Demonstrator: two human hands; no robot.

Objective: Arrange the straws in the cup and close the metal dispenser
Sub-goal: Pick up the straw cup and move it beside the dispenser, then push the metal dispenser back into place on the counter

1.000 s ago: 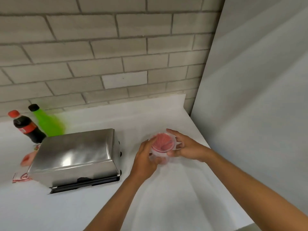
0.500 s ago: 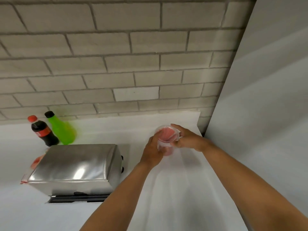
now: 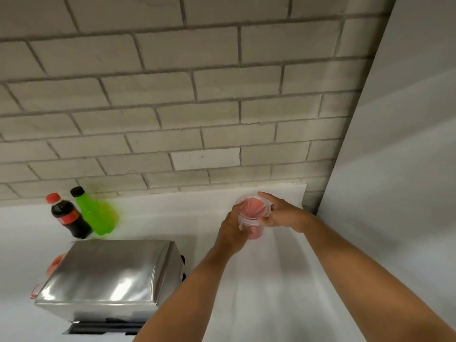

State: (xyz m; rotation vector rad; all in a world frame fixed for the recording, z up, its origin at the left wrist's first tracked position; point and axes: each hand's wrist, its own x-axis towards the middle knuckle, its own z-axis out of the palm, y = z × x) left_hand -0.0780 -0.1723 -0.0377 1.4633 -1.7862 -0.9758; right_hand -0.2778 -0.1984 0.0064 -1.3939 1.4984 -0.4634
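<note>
Left grip [image 3: 232, 228]: we clasp the clear cup [image 3: 253, 222] from its left.
Right grip [image 3: 283, 214]: we pinch its right rim.
Straws [image 3: 254, 206]: red, between our 2 grips.
Metal dispenser [image 3: 111, 277]: shut, left of us on the worktop [image 3: 266, 292].

My head camera looks forward and down over the counter [image 3: 271, 280], facing the brick wall [image 3: 172, 95] close ahead.

Both hands clasp a clear cup [image 3: 251, 219] of red straws [image 3: 254, 207]: left hand [image 3: 232, 230] beside it, right hand [image 3: 283, 214] opposite; metal dispenser [image 3: 108, 277] well left of the grip.
</note>
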